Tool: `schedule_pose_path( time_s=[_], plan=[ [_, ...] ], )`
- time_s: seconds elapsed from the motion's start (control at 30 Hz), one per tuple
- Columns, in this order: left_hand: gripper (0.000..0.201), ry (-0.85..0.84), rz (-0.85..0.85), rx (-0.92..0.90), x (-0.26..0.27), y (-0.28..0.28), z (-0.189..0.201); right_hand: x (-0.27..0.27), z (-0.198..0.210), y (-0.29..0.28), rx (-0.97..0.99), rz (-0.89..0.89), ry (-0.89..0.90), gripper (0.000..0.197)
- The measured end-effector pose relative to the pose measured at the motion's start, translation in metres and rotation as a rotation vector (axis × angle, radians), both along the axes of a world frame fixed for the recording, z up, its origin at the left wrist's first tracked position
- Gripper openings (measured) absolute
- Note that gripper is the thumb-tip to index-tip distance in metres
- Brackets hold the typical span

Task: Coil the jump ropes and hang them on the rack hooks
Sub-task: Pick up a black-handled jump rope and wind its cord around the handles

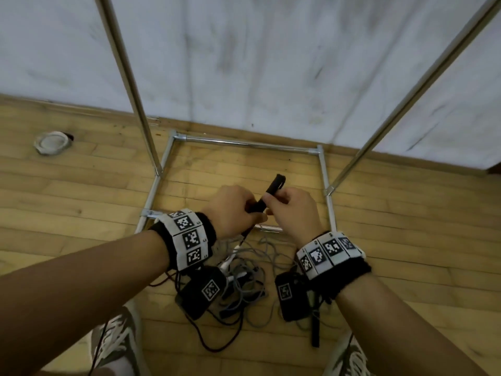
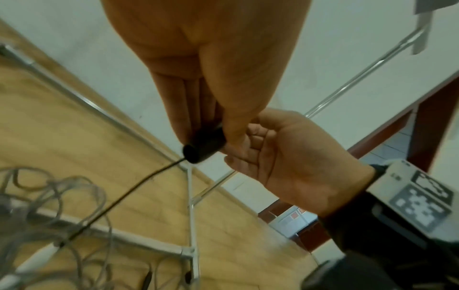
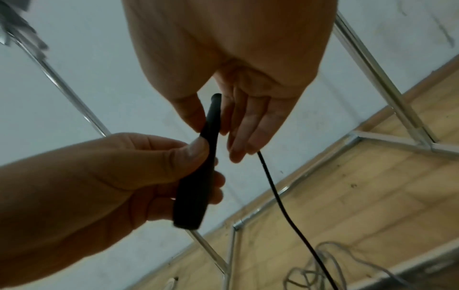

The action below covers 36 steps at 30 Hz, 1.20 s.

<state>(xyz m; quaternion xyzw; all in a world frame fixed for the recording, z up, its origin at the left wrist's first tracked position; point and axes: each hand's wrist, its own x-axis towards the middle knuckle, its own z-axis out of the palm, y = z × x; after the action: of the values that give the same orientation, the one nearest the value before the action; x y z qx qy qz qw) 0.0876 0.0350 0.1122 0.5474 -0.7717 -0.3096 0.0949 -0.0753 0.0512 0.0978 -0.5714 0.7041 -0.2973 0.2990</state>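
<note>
Both my hands hold one black jump-rope handle [image 1: 267,196] up above the floor, inside the rack's base. My left hand [image 1: 233,210] grips its lower part, and my right hand [image 1: 292,210] pinches the upper part between thumb and fingers. In the left wrist view my left hand [image 2: 211,94] curls round the handle [image 2: 203,146], and a black cord [image 2: 124,196] runs from it down to the floor. In the right wrist view my right hand [image 3: 236,109] pinches the handle [image 3: 198,176], with the black cord [image 3: 278,196] hanging beside it. A tangle of grey and black ropes [image 1: 252,270] lies below my wrists.
The metal rack's base frame [image 1: 244,143] lies on the wood floor, its two uprights [image 1: 130,85] [image 1: 406,104] rising on either side against a white wall. A second black handle [image 1: 315,332] lies near my right shoe [image 1: 349,356]. A round grey lid-like object [image 1: 51,142] sits far left.
</note>
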Motion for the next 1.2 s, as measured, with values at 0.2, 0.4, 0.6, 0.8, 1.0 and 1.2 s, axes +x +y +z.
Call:
schedule_pose_path(
  time_s=[0.2, 0.4, 0.6, 0.8, 1.0, 1.2],
  plan=[
    [0.037, 0.018, -0.112, -0.103, 0.012, 0.010, 0.060, -0.001, 0.066, 0.016, -0.105, -0.044, -0.184, 0.004],
    [0.037, 0.355, 0.008, -0.031, 0.007, 0.007, 0.115, 0.004, 0.140, 0.032, -0.270, 0.113, -0.074, 0.017],
    [0.029, 0.391, -0.134, 0.042, 0.011, 0.014, 0.129, -0.002, 0.218, 0.037, -0.490, -0.010, -0.215, 0.008],
    [0.028, 0.135, -0.163, 0.087, 0.043, 0.011, 0.119, -0.024, 0.257, 0.041, -0.598, -0.109, -0.265, 0.008],
    [0.026, -0.027, -0.232, 0.138, 0.080, 0.007, 0.115, -0.048, 0.259, 0.043, -0.635, -0.209, -0.300, 0.009],
    [0.027, -0.059, -0.153, -0.033, 0.083, -0.002, 0.129, -0.057, 0.232, 0.046, -0.586, -0.115, -0.049, 0.017]
  ],
)
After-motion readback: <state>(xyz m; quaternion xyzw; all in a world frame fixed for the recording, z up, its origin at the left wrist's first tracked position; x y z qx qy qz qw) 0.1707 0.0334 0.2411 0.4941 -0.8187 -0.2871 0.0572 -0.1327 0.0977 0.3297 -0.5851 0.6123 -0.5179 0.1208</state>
